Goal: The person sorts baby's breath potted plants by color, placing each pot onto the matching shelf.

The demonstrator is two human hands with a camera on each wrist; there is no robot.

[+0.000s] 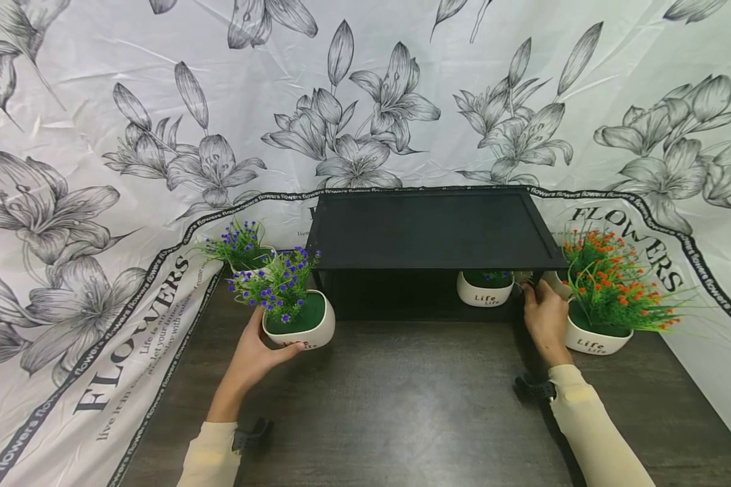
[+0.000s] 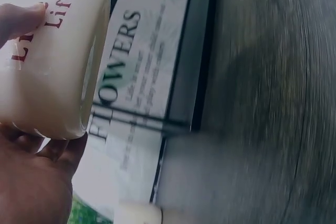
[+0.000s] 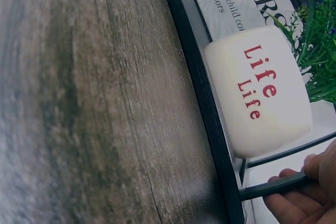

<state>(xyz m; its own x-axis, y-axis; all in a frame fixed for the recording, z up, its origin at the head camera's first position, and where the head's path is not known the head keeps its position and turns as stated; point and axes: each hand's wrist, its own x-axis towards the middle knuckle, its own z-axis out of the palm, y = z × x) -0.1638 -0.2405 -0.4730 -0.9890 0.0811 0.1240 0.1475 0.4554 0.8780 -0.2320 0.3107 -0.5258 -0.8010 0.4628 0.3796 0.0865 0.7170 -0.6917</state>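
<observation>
My left hand point(image 1: 262, 348) grips a white "Life" pot of purple flowers point(image 1: 301, 325) from its left side, on the dark wooden table point(image 1: 402, 406). In the left wrist view the palm point(image 2: 31, 182) and thumb wrap the pot point(image 2: 52, 61). My right hand point(image 1: 539, 304) holds the right front leg of a low black stand point(image 1: 435, 230); in the right wrist view its fingers point(image 3: 294, 205) curl round the thin black bar point(image 3: 273, 184). Under the stand sits another white "Life" pot point(image 1: 484, 289), seen close point(image 3: 260, 90) in that same view.
A second purple-flower pot point(image 1: 240, 247) stands behind the held one. A pot of orange flowers point(image 1: 600, 331) sits just right of my right hand. A white cloth with printed flowers point(image 1: 97, 270) drapes the back and both sides of the table.
</observation>
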